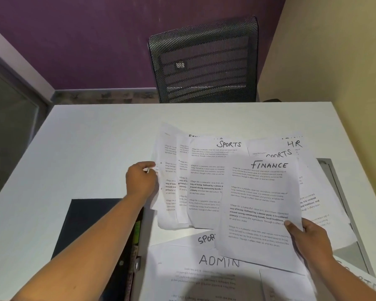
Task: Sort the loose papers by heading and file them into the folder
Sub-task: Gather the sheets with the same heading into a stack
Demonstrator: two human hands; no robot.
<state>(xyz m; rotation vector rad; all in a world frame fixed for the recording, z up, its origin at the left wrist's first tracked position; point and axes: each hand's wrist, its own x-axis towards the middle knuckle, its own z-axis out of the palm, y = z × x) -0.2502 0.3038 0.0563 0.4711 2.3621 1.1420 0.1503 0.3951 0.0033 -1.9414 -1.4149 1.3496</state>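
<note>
Loose printed papers with handwritten headings lie spread over the white table [78, 148]. My right hand [310, 237] grips the lower right corner of a sheet headed FINANCE [258, 203], raised above the others. At the left edge of a fanned stack topped by a SPORTS sheet [206, 170], my left hand [140, 181] pinches the outermost pages. Other sheets show HR [294, 144], a second SPORTS heading [279, 153] and ADMIN [217, 260] near me. The dark folder [91, 224] lies open at the lower left, partly under my left forearm.
A black mesh office chair [204, 61] stands behind the table's far edge. A purple wall is behind it and a cream wall on the right. A grey metal strip [336, 183] runs along the table's right side under the papers.
</note>
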